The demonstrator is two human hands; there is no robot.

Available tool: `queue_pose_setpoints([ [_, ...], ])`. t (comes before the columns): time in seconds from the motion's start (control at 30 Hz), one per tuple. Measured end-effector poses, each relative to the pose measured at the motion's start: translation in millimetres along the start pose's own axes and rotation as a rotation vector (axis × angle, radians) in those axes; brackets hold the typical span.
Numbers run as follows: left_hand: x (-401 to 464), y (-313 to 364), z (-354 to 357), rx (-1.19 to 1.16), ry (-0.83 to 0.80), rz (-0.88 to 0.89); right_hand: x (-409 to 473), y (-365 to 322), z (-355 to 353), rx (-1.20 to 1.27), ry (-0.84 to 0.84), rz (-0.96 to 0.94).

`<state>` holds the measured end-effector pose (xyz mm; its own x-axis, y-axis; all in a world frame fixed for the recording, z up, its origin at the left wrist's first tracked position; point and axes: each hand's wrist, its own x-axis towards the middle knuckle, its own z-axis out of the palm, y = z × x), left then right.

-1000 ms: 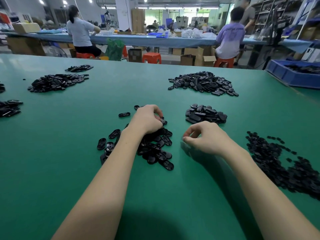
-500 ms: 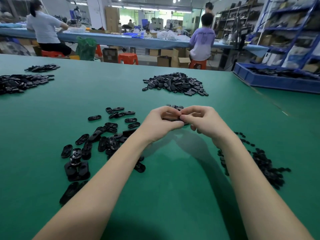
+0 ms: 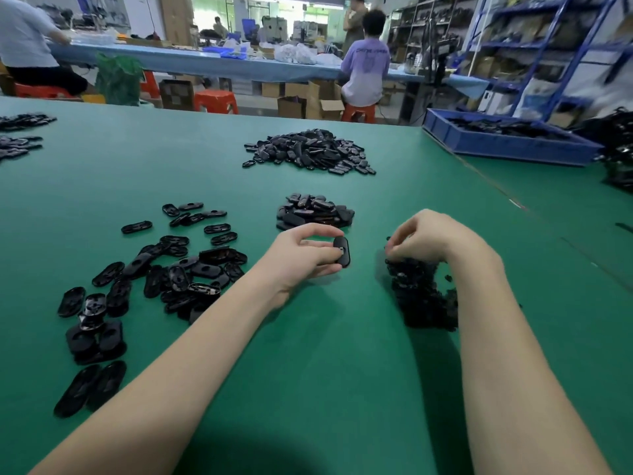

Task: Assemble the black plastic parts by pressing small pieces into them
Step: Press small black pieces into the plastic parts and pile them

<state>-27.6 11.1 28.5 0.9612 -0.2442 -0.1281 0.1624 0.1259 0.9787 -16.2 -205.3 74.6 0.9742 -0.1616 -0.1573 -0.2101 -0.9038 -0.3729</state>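
Two bare hands over a green table [image 3: 325, 389] strewn with heaps of black plastic parts.

The left hand [image 3: 305, 253] pinches one oval part [image 3: 342, 252] by its rim at centre, above the table. It looks light, stiff and smooth, best gripped at the edges. The right hand [image 3: 428, 236], fingers curled, dips into the small pieces [image 3: 421, 296] near right; whether it holds one cannot be told.

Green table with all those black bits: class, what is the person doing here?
A person is assembling plastic parts. The left hand pinches one black oval part above the green table. The right hand reaches with curled fingers into a heap of small pieces. Loose oval parts lie left.
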Motion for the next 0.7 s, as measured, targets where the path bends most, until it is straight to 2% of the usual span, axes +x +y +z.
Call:
queue_pose_setpoints([
  [0.13, -1.6, -1.1, 1.4, -0.006, 0.003, -0.024, -1.7, 10.7, 0.7, -0.013, -0.122, 0.052],
  [0.43, 1.3, 0.6, -2.7, -0.053, 0.033, -0.053, -1.1, 5.4, 8.3, -0.028, -0.062, 0.082],
  [0.53, 0.8, 2.6, -4.6, -0.076, 0.018, -0.033, -3.9, 2.9, 5.4, -0.010, -0.057, 0.027],
  [0.6, 0.6, 4.1, -5.4, -0.099, 0.016, -0.017, -5.5, -1.8, 2.5, 0.116, -0.078, -0.086],
  [0.7, 1.3, 7.0, -7.3, -0.125, 0.035, 0.022, -10.3, -17.4, 2.9, 0.433, -0.115, -0.254],
])
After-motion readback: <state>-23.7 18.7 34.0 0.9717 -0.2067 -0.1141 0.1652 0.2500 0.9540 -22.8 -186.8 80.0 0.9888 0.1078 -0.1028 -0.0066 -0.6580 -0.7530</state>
